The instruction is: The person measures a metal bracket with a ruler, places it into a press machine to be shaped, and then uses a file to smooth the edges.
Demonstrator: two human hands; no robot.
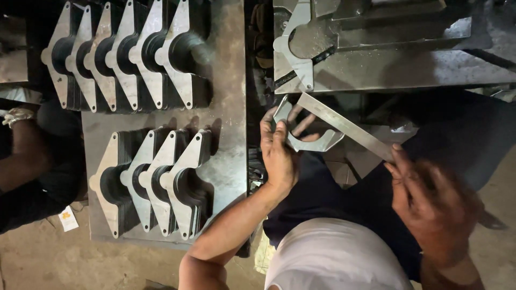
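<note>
My left hand [279, 150] grips a flat, curved steel bracket [317, 142] with a half-round cut-out, held over my lap. My right hand [430, 198], blurred by motion, holds the near end of a long flat steel bar [344, 124] that slants up to the left and crosses over the bracket. The bar's far end sits close to the edge of a steel fixture plate [387, 70]. On that plate rests another bracket [293, 48] of the same shape.
A steel slab [228, 107] at left carries two rows of stacked, overlapping brackets: an upper row [129, 53] and a lower row [156, 182]. Another person's arm [21, 161] shows at the far left edge. Bare concrete floor [48, 258] lies below.
</note>
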